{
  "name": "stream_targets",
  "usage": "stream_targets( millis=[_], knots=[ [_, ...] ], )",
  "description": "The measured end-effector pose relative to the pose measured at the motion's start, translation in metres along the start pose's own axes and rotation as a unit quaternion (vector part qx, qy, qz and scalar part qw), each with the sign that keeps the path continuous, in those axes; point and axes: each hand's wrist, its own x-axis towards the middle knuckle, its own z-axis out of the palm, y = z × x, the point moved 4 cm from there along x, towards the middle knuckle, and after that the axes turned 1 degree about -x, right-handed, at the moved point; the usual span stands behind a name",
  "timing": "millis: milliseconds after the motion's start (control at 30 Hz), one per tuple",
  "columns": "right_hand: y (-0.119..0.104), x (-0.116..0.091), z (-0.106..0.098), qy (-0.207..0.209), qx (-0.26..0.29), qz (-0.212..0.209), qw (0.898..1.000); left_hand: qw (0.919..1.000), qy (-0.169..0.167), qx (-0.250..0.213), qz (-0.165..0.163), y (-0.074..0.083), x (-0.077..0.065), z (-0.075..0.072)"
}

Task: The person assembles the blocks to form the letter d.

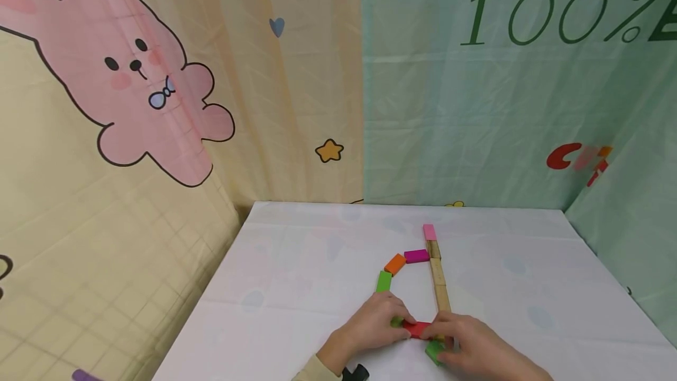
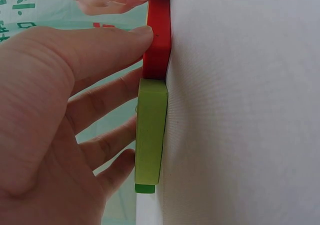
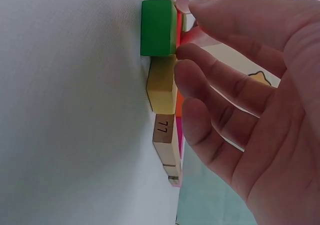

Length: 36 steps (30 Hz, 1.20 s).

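A red block lies flat on the white-covered table, its left end pinched between the thumb and forefinger of my left hand. In the left wrist view a light green block adjoins it, beside my other fingers. My right hand has its fingertips at the red block's right end, thumb near a green block; its fingers look loosely bent, with nothing visibly gripped. Beside that green block, a yellow block sits under the right fingers in the right wrist view.
Plain wooden blocks run away from me in a line, ending in a pink block. A magenta block, an orange block and a bright green block curve off to its left. Printed curtains hang behind the table.
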Motion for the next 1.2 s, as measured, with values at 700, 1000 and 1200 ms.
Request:
stream_targets(
  millis=[700,1000,1200],
  knots=[
    [-0.0004,-0.0067,0.0078,-0.029,-0.005,0.033,0.999,0.9997,-0.012,-0.007,-0.018,0.0010,0.0017,-0.0008],
    [0.0004,-0.0055,0.0103,-0.029,0.013,0.031,0.999,0.9997,-0.011,-0.007,-0.022,-0.0009,0.0006,-0.0001],
    [-0.0004,-0.0045,0.0090,-0.025,-0.008,0.035,0.999,0.9997,-0.013,-0.005,-0.022,-0.0007,0.0011,-0.0008]
  ],
)
